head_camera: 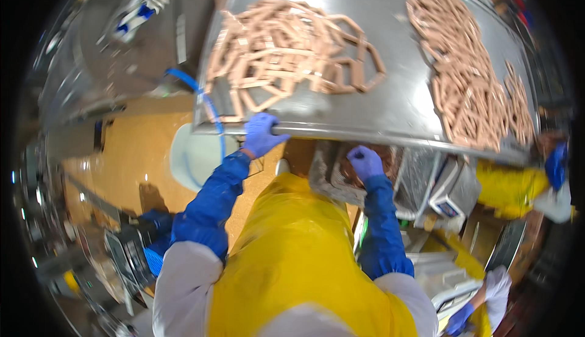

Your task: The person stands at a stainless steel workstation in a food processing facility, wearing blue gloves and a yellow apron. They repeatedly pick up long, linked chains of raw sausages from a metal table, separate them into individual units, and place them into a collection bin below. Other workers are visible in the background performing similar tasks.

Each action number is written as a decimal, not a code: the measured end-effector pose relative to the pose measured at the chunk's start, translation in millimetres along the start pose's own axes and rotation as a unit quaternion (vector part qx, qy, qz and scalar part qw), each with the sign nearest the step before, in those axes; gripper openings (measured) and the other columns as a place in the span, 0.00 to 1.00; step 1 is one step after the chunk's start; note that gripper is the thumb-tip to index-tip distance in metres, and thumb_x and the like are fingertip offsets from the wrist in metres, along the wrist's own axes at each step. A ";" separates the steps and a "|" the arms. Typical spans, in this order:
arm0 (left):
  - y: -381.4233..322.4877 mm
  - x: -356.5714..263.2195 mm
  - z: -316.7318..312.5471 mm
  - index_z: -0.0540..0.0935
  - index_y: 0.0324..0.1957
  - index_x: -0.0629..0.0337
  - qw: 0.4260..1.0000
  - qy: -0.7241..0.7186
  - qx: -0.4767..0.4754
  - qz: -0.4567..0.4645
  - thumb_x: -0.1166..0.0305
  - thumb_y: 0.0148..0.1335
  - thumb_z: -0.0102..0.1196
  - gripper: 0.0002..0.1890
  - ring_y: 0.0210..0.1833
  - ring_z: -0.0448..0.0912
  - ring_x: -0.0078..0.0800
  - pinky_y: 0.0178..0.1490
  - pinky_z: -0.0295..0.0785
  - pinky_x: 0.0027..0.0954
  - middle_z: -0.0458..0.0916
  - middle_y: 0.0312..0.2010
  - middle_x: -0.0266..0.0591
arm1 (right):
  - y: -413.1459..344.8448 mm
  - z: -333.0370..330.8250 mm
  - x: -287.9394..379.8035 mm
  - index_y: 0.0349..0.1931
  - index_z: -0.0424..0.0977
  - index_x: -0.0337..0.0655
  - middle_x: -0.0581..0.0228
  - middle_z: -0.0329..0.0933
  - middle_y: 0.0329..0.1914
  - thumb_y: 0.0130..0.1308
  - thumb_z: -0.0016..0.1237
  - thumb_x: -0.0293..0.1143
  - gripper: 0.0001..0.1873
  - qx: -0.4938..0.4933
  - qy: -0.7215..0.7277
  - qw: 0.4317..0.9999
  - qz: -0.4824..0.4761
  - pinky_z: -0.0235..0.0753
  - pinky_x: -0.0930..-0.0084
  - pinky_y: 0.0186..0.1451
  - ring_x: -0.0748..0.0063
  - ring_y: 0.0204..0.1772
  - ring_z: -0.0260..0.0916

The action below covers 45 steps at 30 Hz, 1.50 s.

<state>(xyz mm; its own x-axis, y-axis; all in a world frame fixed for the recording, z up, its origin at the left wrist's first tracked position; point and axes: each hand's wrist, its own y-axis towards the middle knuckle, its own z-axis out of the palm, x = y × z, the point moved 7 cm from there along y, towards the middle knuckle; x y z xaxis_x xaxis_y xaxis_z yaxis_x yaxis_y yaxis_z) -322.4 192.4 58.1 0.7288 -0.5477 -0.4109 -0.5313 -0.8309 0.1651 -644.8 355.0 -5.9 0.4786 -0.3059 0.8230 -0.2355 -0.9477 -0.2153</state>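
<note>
My left hand (264, 132), in a purple glove, is at the front edge of a stainless steel table (393, 108). Its thumb is spread from the fingers, and nothing shows in it. Just beyond it lies a loose pile of linked sausages (283, 49), with one strand running off the table's far left side. My right hand (366, 162), also gloved, is curled closed in front of the table edge with nothing visible inside. Beneath it is a grey tub (327, 177) that appears to hold reddish-brown meat.
Another long heap of linked sausages (457, 72) covers the table's right side. A blue hose (212, 108) hangs over a pale bin (194, 154) at left. Plastic-lined containers (418, 177) stand right of the tub. Another person's gloved hand (459, 319) shows at lower right.
</note>
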 end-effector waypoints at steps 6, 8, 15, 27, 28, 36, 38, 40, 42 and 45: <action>-63.5 55.5 -105.3 0.82 0.43 0.62 0.940 -0.254 -0.174 -0.146 0.66 0.65 0.64 0.11 0.42 0.81 0.36 0.49 0.76 0.35 0.80 0.36 0.43 | -31.0 42.2 48.6 0.38 0.84 0.36 0.66 0.85 0.34 0.63 0.60 0.28 0.06 0.085 0.034 0.995 0.040 0.79 0.76 0.47 0.77 0.39 0.81; -122.5 131.6 -104.1 0.82 0.41 0.62 0.919 -0.232 -0.238 -0.214 0.66 0.67 0.62 0.09 0.43 0.81 0.41 0.49 0.76 0.37 0.82 0.36 0.46 | -33.9 66.2 56.1 0.39 0.84 0.36 0.65 0.85 0.35 0.62 0.61 0.28 0.07 0.152 0.036 0.988 0.013 0.79 0.76 0.46 0.77 0.39 0.81; -293.5 306.2 -4.9 0.84 0.41 0.65 0.903 -0.014 -0.030 -0.428 0.52 0.66 0.60 0.21 0.37 0.84 0.54 0.46 0.79 0.43 0.85 0.31 0.56 | -39.5 270.3 274.4 0.46 0.80 0.41 0.49 0.75 0.39 0.67 0.52 0.37 0.13 0.343 -0.107 0.880 -0.311 0.76 0.55 0.52 0.44 0.48 0.74; -355.8 231.5 -70.6 0.79 0.33 0.63 0.813 -0.332 -0.270 -0.395 0.74 0.69 0.49 0.08 0.34 0.74 0.23 0.41 0.71 0.29 0.78 0.27 0.35 | -6.9 495.5 299.6 0.41 0.84 0.43 0.50 0.84 0.39 0.66 0.57 0.40 0.11 0.426 -0.001 0.868 -0.257 0.80 0.56 0.48 0.43 0.42 0.81; -352.1 229.3 -67.7 0.79 0.34 0.63 0.798 -0.358 -0.272 -0.400 0.74 0.68 0.50 0.07 0.34 0.73 0.22 0.41 0.71 0.29 0.77 0.27 0.35 | -2.6 465.8 311.9 0.40 0.83 0.42 0.50 0.84 0.38 0.64 0.60 0.41 0.13 0.385 0.006 0.882 -0.271 0.80 0.59 0.45 0.46 0.40 0.82; -214.5 179.0 -92.1 0.80 0.43 0.61 0.817 -0.326 -0.290 -0.377 0.72 0.68 0.59 0.06 0.34 0.72 0.18 0.41 0.71 0.26 0.78 0.33 0.31 | 106.7 148.4 266.1 0.42 0.80 0.39 0.55 0.81 0.35 0.61 0.62 0.28 0.10 -0.040 -0.004 0.960 -0.277 0.79 0.65 0.44 0.57 0.38 0.80; -169.2 156.9 -99.0 0.80 0.44 0.61 0.830 -0.349 -0.289 -0.325 0.73 0.67 0.59 0.06 0.35 0.73 0.20 0.41 0.72 0.27 0.78 0.34 0.33 | 104.0 82.7 242.7 0.38 0.80 0.41 0.58 0.79 0.32 0.63 0.65 0.35 0.10 -0.165 -0.163 0.910 -0.344 0.78 0.61 0.46 0.58 0.40 0.77; -110.6 122.5 -98.8 0.80 0.44 0.60 0.858 -0.373 -0.255 -0.243 0.75 0.65 0.60 0.07 0.35 0.73 0.23 0.42 0.73 0.29 0.76 0.35 0.36 | 127.8 46.9 132.2 0.37 0.80 0.41 0.56 0.78 0.32 0.64 0.62 0.39 0.11 -0.132 -0.240 0.940 -0.202 0.77 0.58 0.46 0.54 0.40 0.77; -70.2 96.9 -94.3 0.79 0.45 0.60 0.879 -0.369 -0.219 -0.207 0.75 0.64 0.60 0.09 0.36 0.74 0.26 0.44 0.73 0.30 0.75 0.37 0.38 | 108.3 40.2 83.0 0.35 0.80 0.41 0.53 0.77 0.31 0.66 0.60 0.43 0.13 -0.132 -0.191 0.953 -0.193 0.76 0.54 0.45 0.49 0.38 0.77; -21.0 101.6 -87.4 0.77 0.47 0.62 0.918 -0.307 -0.202 -0.151 0.74 0.61 0.62 0.13 0.43 0.77 0.36 0.52 0.73 0.36 0.75 0.42 0.45 | 94.1 41.3 90.3 0.34 0.80 0.42 0.53 0.78 0.32 0.64 0.61 0.42 0.13 -0.111 -0.188 0.969 -0.112 0.76 0.55 0.45 0.48 0.38 0.77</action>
<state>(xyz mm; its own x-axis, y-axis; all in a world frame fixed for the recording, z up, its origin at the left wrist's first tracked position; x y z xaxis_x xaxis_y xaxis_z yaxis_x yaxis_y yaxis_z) -199.4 145.6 91.3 0.3703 -0.2310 -0.8997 -0.0502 -0.9721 0.2289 -588.8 234.4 26.5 0.8035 -0.1465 0.5770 -0.2469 -0.9640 0.0990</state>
